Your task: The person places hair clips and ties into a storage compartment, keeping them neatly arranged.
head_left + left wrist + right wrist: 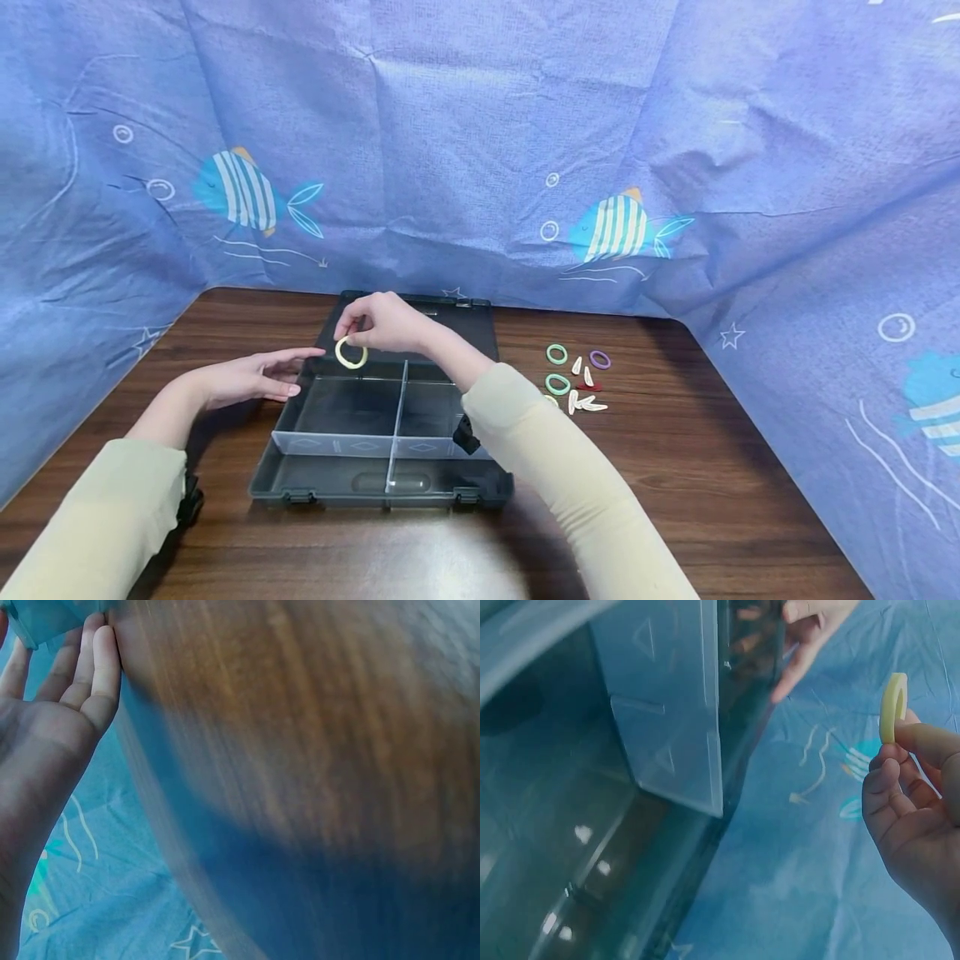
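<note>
Between thumb and fingertips, my right hand (386, 321) pinches a pale yellow hair tie (889, 712). It hangs over the back left part of a dark translucent storage box (337, 407), whose lid (471, 333) lies folded back behind it. Clear dividers (401, 398) split the box into compartments. At the box's left wall is my left hand (240, 379), fingers extended and thumb apart; in the left wrist view its fingertips (106, 645) reach the box edge.
To the right of the box lie green hair ties (557, 384), a purple hair tie (600, 359) and several white hair clips (588, 377) around a small red item (591, 387). Another yellow ring is partly behind my right sleeve (525, 442). A blue fish-print cloth (450, 125) stands behind the table.
</note>
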The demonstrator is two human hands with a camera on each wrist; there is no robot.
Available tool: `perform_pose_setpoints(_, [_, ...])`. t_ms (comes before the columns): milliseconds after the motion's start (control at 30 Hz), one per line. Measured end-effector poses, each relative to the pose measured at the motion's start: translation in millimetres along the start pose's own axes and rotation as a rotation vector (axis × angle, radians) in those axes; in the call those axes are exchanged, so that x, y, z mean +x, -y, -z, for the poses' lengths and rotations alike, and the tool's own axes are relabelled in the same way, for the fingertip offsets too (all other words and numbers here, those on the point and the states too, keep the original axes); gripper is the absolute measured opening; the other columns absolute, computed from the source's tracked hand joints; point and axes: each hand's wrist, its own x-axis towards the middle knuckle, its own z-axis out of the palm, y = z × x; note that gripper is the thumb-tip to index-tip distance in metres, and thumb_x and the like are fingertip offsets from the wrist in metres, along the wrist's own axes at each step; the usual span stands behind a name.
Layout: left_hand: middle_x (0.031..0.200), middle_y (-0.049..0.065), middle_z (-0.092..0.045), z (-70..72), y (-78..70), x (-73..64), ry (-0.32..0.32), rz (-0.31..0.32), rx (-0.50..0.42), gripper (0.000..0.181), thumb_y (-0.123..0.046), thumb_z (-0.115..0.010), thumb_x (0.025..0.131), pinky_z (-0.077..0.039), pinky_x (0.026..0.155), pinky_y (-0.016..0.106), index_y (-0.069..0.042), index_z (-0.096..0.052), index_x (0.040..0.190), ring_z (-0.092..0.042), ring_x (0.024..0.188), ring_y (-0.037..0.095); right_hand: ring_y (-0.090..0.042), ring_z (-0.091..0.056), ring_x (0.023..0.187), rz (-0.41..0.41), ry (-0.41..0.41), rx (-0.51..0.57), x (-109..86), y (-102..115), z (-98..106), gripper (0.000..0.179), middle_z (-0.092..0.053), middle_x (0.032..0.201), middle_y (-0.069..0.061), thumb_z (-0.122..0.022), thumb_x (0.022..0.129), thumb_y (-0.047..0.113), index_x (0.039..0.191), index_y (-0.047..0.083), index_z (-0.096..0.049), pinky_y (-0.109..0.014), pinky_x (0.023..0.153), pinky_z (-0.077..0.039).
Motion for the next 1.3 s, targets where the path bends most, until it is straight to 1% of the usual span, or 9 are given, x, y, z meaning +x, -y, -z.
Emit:
perform_pose_setpoints(100, [0.154, 0.027, -0.003, 0.5, 0.3, 0.7, -0.006, 0.013, -0.015, 0.071, -0.018, -0.055, 0.095, -0.041, 0.101, 0.034, -0.015, -0.013, 0.152, -0.004, 0.14, 0.045, -0.002, -0.061, 0.074, 0.001, -0.006, 0.039, 4.8, 1, -10, 0.009, -0.065, 0.085, 0.006, -0.066, 0.089, 0.012, 0.095, 0.014, -0.071, -0.013, 0.068, -0.046])
perform_pose_setpoints(200, [0.153, 0.028, -0.004, 0.4, 0.4, 0.8, -0.017, 0.023, -0.028, 0.073, -0.019, -0.056, 0.095, -0.043, 0.1, 0.032, -0.013, -0.011, 0.152, -0.011, 0.14, 0.046, -0.003, -0.062, 0.075, -0.003, -0.008, 0.069, 8.5, 2, -19, 0.009, -0.065, 0.084, 0.005, -0.066, 0.088, 0.011, 0.095, 0.014, -0.071, -0.012, 0.069, -0.046])
perform_pose_setpoints(333, [0.152, 0.029, -0.005, 0.3, 1.6, 0.9, -0.008, 0.004, -0.05, 0.074, -0.017, -0.056, 0.095, -0.045, 0.096, 0.028, -0.008, -0.009, 0.152, -0.019, 0.137, 0.047, -0.005, -0.063, 0.078, -0.025, -0.012, 0.078, 10.8, 4, -30, 0.009, -0.066, 0.083, 0.005, -0.067, 0.087, 0.011, 0.095, 0.013, -0.071, -0.01, 0.07, -0.045])
perform_pose_setpoints(500, [0.152, 0.027, -0.006, -0.1, 3.5, 1.8, -0.009, -0.001, -0.056, 0.074, -0.015, -0.056, 0.095, -0.046, 0.094, 0.027, -0.009, -0.009, 0.152, -0.027, 0.134, 0.04, -0.003, -0.062, 0.076, -0.06, -0.013, 0.078, 11.9, 4, -47, 0.009, -0.067, 0.082, 0.005, -0.068, 0.086, 0.01, 0.094, 0.013, -0.071, -0.008, 0.069, -0.044])
perform_pose_setpoints(633, [0.152, 0.027, -0.009, 0.0, 4.4, 1.6, -0.015, 0.002, -0.052, 0.075, -0.017, -0.057, 0.094, -0.046, 0.094, 0.028, -0.009, -0.01, 0.152, -0.026, 0.134, 0.038, 0.001, -0.058, 0.071, -0.078, 0.001, 0.077, 13.5, 4, -61, 0.009, -0.067, 0.08, 0.006, -0.069, 0.085, 0.01, 0.091, 0.015, -0.072, -0.008, 0.066, -0.043])
perform_pose_setpoints(833, [0.151, 0.026, -0.014, 0.0, 3.7, 1.1, -0.018, 0.008, -0.033, 0.074, -0.019, -0.057, 0.094, -0.045, 0.096, 0.03, -0.012, -0.012, 0.152, -0.027, 0.135, 0.039, 0.0, -0.057, 0.072, -0.095, 0.047, 0.04, 15.5, 5, -75, 0.009, -0.068, 0.08, 0.008, -0.069, 0.085, 0.01, 0.09, 0.016, -0.072, -0.008, 0.066, -0.041])
perform_pose_setpoints(967, [0.152, 0.027, -0.01, 0.1, 4.8, 0.5, -0.015, 0.006, -0.041, 0.073, -0.019, -0.057, 0.094, -0.045, 0.097, 0.03, -0.013, -0.012, 0.152, -0.018, 0.138, 0.042, 0.002, -0.056, 0.065, -0.111, 0.08, 0.035, 16.2, 4, -84, 0.009, -0.065, 0.074, 0.012, -0.069, 0.084, 0.01, 0.088, 0.017, -0.071, -0.009, 0.063, -0.042])
perform_pose_setpoints(1133, [0.154, 0.027, -0.003, 0.0, 4.6, 0.8, 0.003, -0.005, -0.068, 0.073, -0.017, -0.056, 0.095, -0.044, 0.097, 0.028, -0.014, -0.011, 0.152, -0.015, 0.139, 0.044, -0.001, -0.061, 0.059, -0.146, 0.133, 0.074, 15.4, 2, -92, 0.007, -0.065, 0.07, 0.011, -0.069, 0.084, 0.01, 0.088, 0.015, -0.071, -0.01, 0.06, -0.044])
perform_pose_setpoints(1300, [0.154, 0.027, -0.002, -0.3, 3.5, 0.3, 0.007, -0.005, -0.059, 0.073, -0.017, -0.056, 0.095, -0.042, 0.1, 0.034, -0.015, -0.012, 0.152, -0.014, 0.139, 0.046, -0.002, -0.063, 0.059, -0.16, 0.168, 0.125, 13.6, -1, -97, 0.007, -0.066, 0.069, 0.01, -0.068, 0.085, 0.008, 0.087, 0.014, -0.07, -0.01, 0.062, -0.045])
